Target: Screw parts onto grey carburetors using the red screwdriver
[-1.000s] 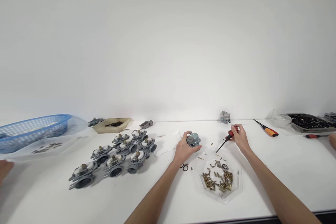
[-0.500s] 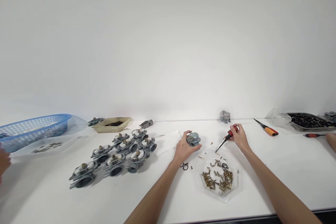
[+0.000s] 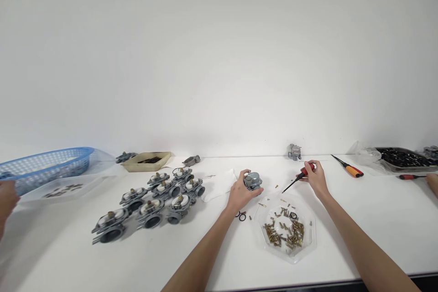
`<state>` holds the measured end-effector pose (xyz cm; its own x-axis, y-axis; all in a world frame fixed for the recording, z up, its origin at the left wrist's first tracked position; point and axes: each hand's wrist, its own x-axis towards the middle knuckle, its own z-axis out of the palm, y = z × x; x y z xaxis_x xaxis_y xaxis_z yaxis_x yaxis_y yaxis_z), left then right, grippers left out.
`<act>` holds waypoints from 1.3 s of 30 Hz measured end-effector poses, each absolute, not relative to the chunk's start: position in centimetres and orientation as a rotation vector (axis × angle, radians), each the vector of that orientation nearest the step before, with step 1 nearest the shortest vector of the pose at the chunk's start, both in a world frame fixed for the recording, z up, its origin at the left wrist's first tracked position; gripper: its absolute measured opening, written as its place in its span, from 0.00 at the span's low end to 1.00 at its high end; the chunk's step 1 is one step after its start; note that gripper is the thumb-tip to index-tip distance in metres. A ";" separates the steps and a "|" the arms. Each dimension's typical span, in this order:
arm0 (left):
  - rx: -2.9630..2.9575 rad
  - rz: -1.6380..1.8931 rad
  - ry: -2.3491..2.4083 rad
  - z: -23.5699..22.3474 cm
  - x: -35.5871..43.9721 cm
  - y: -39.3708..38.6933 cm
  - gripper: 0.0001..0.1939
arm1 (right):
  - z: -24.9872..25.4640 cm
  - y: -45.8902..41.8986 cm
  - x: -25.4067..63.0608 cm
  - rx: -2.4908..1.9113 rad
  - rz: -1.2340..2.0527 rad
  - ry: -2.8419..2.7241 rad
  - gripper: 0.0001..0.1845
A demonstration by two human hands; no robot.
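Note:
My left hand [image 3: 240, 191] is closed around a grey metal carburetor [image 3: 253, 180], which rests on the white table with its rounded bowl upward. My right hand [image 3: 315, 177] grips a screwdriver [image 3: 301, 174] by its red and black handle. The screwdriver's dark shaft slants down to the left, its tip just above the far rim of a clear plastic tray [image 3: 310, 248]. Brass screws and jets [image 3: 273, 236] lie in the tray along with a black ring. A few small brass pieces and black O-rings [image 3: 242, 216] lie beside the tray, near my left forearm.
Several carburetor bodies [image 3: 149, 208] stand grouped on the left. Behind them are a beige tray [image 3: 164, 160] and a blue basket [image 3: 82, 155]. Orange-and-red-handled tools [image 3: 354, 171] and a tray of black parts [image 3: 404, 157] lie right. Other people's hands [image 3: 7, 200] show at both edges.
My right hand has shifted slightly right, and the screwdriver tip has risen away from a small brass piece at the tray's far rim. My left hand keeps its hold. The hand at far left has moved up.

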<state>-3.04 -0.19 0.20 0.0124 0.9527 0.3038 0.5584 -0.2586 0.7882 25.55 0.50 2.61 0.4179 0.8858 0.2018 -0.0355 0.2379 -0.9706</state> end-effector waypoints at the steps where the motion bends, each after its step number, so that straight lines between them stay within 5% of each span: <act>1: 1.846 1.156 1.543 0.2 -3.0 -0.2 0.37 | 2.5 0.6 25.6 -1.152 0.781 -0.939 0.28; 13: 1.855 1.173 1.529 0.1 -3.2 -0.1 0.37 | 1.2 0.9 25.3 -1.207 0.981 -0.970 0.20; 39: 1.847 1.161 1.531 0.2 -3.2 -0.2 0.37 | 1.6 0.9 26.6 -1.201 0.964 -0.873 0.19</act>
<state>-3.16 -0.23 0.24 0.0184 0.9517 0.3064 0.5519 -0.2652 0.7906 26.58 0.94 1.60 0.3536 0.9345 0.0403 -0.1328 0.0928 -0.9868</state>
